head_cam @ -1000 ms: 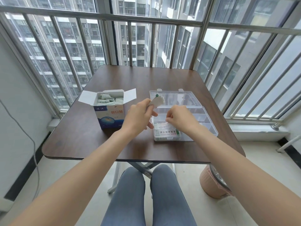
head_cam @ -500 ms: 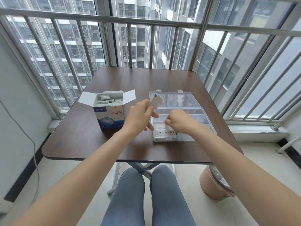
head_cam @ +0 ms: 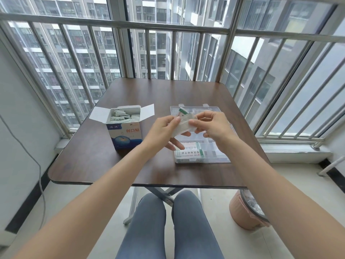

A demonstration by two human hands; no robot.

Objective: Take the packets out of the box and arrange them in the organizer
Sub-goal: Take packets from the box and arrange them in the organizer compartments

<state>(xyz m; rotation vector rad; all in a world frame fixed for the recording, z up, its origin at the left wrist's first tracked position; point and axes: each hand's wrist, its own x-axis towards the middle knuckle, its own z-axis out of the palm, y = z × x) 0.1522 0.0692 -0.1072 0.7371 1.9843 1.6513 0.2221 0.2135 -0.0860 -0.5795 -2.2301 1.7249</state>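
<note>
Both hands are raised together above the clear plastic organizer [head_cam: 200,159]: the left hand [head_cam: 164,130] and the right hand [head_cam: 212,126] pinch a small bunch of bandage packets [head_cam: 182,121] between them. More packets lie in the organizer's near-left compartment, and others fill the open box [head_cam: 124,133] standing left of it on the brown table [head_cam: 112,165].

Brown table [head_cam: 130,165], rounded corners, on folding metal legs. Two things directly on it. Box [head_cam: 124,135]: blue and white, flaps open, upright, at 9 o'clock from table centre. Organizer [head_cam: 222,159]: clear plastic, lid back, at 3 o'clock, near the box but apart. Both sit in the near half.
</note>
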